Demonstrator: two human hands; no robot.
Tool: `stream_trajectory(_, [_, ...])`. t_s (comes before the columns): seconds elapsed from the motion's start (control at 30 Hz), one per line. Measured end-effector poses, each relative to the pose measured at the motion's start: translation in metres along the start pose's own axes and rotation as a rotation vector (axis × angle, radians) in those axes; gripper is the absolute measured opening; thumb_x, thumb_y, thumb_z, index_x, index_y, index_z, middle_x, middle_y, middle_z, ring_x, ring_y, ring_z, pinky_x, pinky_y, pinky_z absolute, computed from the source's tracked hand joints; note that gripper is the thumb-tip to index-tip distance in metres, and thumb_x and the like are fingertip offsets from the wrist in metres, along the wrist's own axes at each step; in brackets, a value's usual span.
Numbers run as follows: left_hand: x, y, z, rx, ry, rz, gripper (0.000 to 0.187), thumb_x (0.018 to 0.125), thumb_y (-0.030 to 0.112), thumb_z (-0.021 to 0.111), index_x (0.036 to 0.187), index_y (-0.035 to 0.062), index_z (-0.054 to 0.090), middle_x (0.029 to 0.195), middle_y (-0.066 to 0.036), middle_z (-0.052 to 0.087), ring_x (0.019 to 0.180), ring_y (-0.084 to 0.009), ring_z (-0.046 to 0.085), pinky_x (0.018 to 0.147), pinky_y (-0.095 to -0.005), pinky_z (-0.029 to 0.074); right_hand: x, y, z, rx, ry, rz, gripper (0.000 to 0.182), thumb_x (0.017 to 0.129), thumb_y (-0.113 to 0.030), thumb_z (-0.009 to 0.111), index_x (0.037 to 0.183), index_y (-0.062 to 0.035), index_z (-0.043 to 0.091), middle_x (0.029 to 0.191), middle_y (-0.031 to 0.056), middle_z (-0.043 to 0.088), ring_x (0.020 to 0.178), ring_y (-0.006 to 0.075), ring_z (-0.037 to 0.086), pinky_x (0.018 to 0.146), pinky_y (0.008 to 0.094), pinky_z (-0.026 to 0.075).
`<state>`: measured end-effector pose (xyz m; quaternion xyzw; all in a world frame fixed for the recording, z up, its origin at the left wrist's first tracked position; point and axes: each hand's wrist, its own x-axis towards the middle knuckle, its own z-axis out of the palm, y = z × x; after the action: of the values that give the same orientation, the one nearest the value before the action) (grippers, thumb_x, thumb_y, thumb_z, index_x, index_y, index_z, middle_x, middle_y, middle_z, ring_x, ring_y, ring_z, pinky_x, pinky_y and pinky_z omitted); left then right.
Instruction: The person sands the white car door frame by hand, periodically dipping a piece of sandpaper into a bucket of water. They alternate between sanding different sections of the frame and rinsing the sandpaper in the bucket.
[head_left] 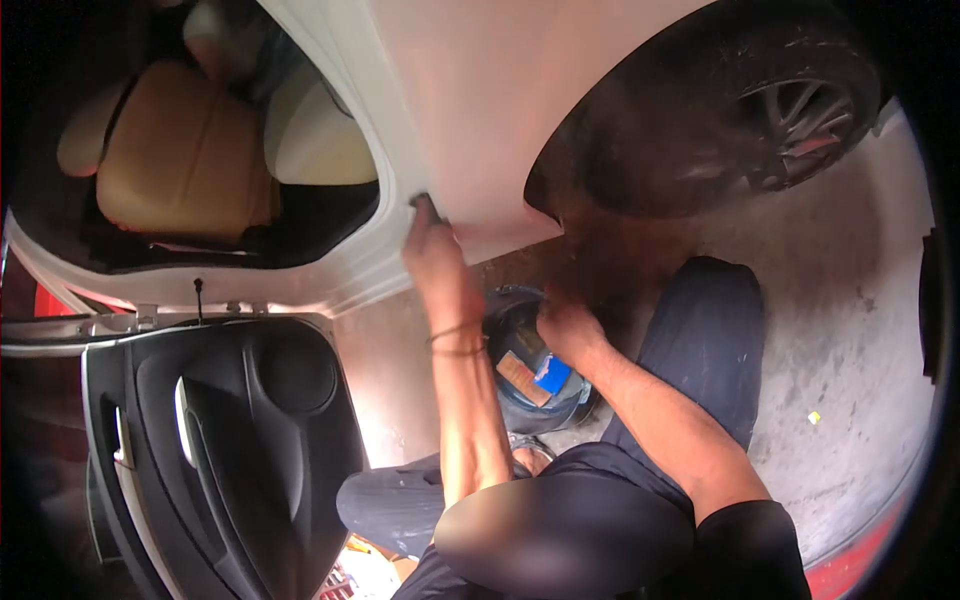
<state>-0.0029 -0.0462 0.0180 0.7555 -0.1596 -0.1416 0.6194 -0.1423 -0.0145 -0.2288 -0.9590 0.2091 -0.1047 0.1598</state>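
My left hand (436, 250) is raised against the white car body panel (450, 130), beside the door opening. Its fingers are closed round a small dark object (421, 204), which touches the panel. Over the rim of a dark bucket (530, 408) hangs my right hand (568, 325), with its fingers bent and partly lost in shadow; what they hold, if anything, cannot be made out. Inside the bucket a brown block (524, 378) lies beside a blue piece (552, 374).
An open car door (270, 430) with black trim stands at the lower left. Through the door opening a tan seat (185, 150) shows. At the upper right is a wheel (800, 120). A small yellow scrap (814, 418) lies on the concrete floor (830, 340).
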Motion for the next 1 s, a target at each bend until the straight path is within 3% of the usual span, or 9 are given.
stream_trajectory(0.13, [-0.056,0.116,0.04,-0.189,-0.257,0.52,0.069,0.101,-0.005,0.044,0.17,0.0001,0.042,0.15,-0.015,0.066,0.119,-0.0174,0.069,0.107,-0.0278,0.05,0.003,0.005,-0.072,-0.018,-0.178,-0.17,0.021,0.09,-0.016,0.066,0.096,-0.0052,0.084,0.108,0.0094,0.078,0.133,0.0328,0.06,0.115,0.0527,0.047])
stream_trajectory(0.27, [-0.026,0.064,0.021,0.287,-0.127,0.726,0.073,0.097,-0.01,0.042,0.169,-0.0014,0.04,0.169,-0.024,0.051,0.146,-0.0315,0.058,0.124,-0.0372,0.041,0.001,0.002,-0.019,0.059,-0.11,-0.118,0.021,0.087,-0.016,0.067,0.093,-0.0032,0.083,0.108,0.01,0.078,0.135,0.0343,0.059,0.116,0.052,0.048])
stream_trajectory(0.43, [-0.01,-0.05,-0.031,0.529,-0.108,0.595,0.072,0.096,-0.008,0.04,0.168,-0.0033,0.039,0.167,-0.026,0.051,0.155,-0.0395,0.05,0.13,-0.0407,0.033,0.006,0.005,-0.077,-0.052,-0.302,-0.216,0.027,0.082,-0.02,0.075,0.101,-0.0035,0.084,0.117,0.0098,0.079,0.141,0.0362,0.057,0.113,0.0505,0.051])
stream_trajectory(0.57, [-0.018,0.018,-0.007,0.169,-0.162,0.253,0.07,0.096,-0.006,0.04,0.166,-0.0028,0.044,0.164,-0.028,0.053,0.154,-0.0377,0.052,0.133,-0.0426,0.028,-0.002,-0.001,0.0,0.169,0.023,0.12,0.032,0.077,-0.017,0.084,0.105,-0.0011,0.084,0.124,0.009,0.077,0.143,0.0352,0.053,0.118,0.0499,0.044])
stream_trajectory(0.63, [-0.02,0.08,0.014,0.116,-0.234,0.681,0.074,0.094,-0.007,0.044,0.167,0.0002,0.045,0.168,-0.02,0.053,0.15,-0.0231,0.056,0.119,-0.0362,0.046,0.007,0.005,-0.074,0.0,-0.267,-0.137,0.027,0.084,-0.017,0.079,0.105,-0.0021,0.084,0.124,0.0095,0.077,0.14,0.0354,0.056,0.114,0.0489,0.048])
stream_trajectory(0.8, [-0.011,0.092,0.007,0.252,-0.297,0.773,0.072,0.095,-0.003,0.043,0.167,-0.0041,0.042,0.172,-0.021,0.048,0.159,-0.029,0.045,0.131,-0.0404,0.029,0.0,0.009,-0.053,0.004,-0.178,-0.225,0.023,0.085,-0.018,0.075,0.101,-0.0039,0.084,0.122,0.0111,0.077,0.138,0.0369,0.058,0.111,0.0511,0.051])
stream_trajectory(0.83, [-0.003,0.064,-0.003,0.377,-0.291,0.843,0.071,0.097,0.001,0.042,0.167,-0.0069,0.039,0.173,-0.022,0.045,0.163,-0.0333,0.04,0.136,-0.0449,0.021,-0.01,0.006,0.096,0.528,-0.089,0.418,0.021,0.086,-0.019,0.071,0.096,-0.0045,0.084,0.121,0.013,0.078,0.137,0.0373,0.06,0.111,0.0518,0.052])
stream_trajectory(0.9, [0.008,-0.003,-0.033,0.317,-0.327,0.687,0.077,0.092,-0.006,0.044,0.168,-0.0038,0.04,0.175,-0.016,0.044,0.16,-0.022,0.041,0.131,-0.0339,0.028,-0.001,0.007,-0.038,0.016,-0.23,-0.133,0.024,0.089,-0.02,0.067,0.094,-0.004,0.083,0.121,0.0155,0.078,0.135,0.0379,0.062,0.108,0.0512,0.055])
stream_trajectory(1.0, [-0.006,-0.002,-0.03,0.076,-0.335,0.468,0.078,0.091,-0.004,0.045,0.168,-0.0045,0.039,0.175,-0.016,0.043,0.159,-0.0212,0.041,0.13,-0.0334,0.029,0.003,0.004,-0.047,0.001,-0.337,-0.105,0.024,0.09,-0.02,0.066,0.095,-0.005,0.084,0.119,0.0163,0.079,0.137,0.0378,0.062,0.107,0.0522,0.056])
